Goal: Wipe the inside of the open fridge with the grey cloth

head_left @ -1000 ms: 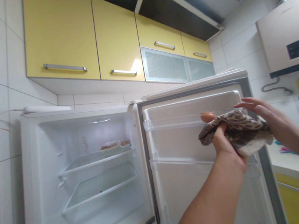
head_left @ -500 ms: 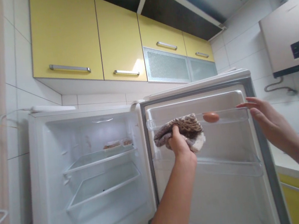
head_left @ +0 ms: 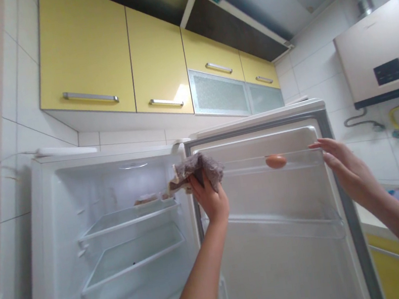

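Observation:
A brown-and-white patterned cloth is bunched in my left hand, which is closed around its underside. I hold it near the hinge side of the open fridge door, by the left end of the upper clear door shelf. On that shelf, towards its right end, lies a brown egg. My right hand is at the door's outer edge, fingers stretched out and fingertips at the shelf's right end. It holds nothing loose.
Left of the door is the fridge interior, with glass shelves and small packages on the upper one. Yellow cabinets hang above. A water heater is on the right wall, over a counter.
My left hand has moved left with the cloth, from beside the egg to the door's hinge side, and the cloth has turned. My right hand stays at the door edge.

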The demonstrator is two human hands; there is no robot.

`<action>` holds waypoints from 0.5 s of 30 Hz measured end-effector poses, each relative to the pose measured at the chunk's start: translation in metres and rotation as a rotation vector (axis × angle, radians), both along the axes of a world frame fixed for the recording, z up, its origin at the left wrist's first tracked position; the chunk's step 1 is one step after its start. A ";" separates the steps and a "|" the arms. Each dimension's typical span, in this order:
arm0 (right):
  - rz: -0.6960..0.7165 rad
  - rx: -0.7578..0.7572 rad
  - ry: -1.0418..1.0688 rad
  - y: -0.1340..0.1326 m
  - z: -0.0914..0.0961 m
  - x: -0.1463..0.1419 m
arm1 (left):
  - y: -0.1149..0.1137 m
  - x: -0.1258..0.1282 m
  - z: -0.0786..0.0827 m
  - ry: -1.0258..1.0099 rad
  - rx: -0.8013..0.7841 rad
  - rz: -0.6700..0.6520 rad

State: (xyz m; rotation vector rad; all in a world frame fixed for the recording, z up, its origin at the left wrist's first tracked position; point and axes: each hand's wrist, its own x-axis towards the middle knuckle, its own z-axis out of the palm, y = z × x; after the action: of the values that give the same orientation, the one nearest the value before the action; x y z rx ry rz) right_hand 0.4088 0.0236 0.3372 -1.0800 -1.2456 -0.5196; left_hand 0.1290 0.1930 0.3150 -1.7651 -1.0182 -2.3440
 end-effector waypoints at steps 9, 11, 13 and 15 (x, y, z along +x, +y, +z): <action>0.079 0.041 0.007 -0.006 0.000 -0.012 | -0.049 0.030 0.002 0.822 0.305 0.089; 0.082 0.042 0.015 -0.006 -0.001 -0.012 | -0.064 0.043 0.010 0.963 0.393 0.038; 0.085 0.043 0.013 -0.004 -0.002 -0.009 | -0.079 0.055 0.016 1.058 0.471 -0.012; 0.106 0.058 0.001 0.000 -0.003 -0.003 | -0.089 0.067 0.023 1.085 0.510 -0.065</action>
State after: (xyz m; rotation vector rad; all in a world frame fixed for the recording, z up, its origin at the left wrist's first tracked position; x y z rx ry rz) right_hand 0.4058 0.0232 0.3347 -0.9598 -1.2727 -0.4711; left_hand 0.1959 0.1035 0.3376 -2.2876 -0.1681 -1.0960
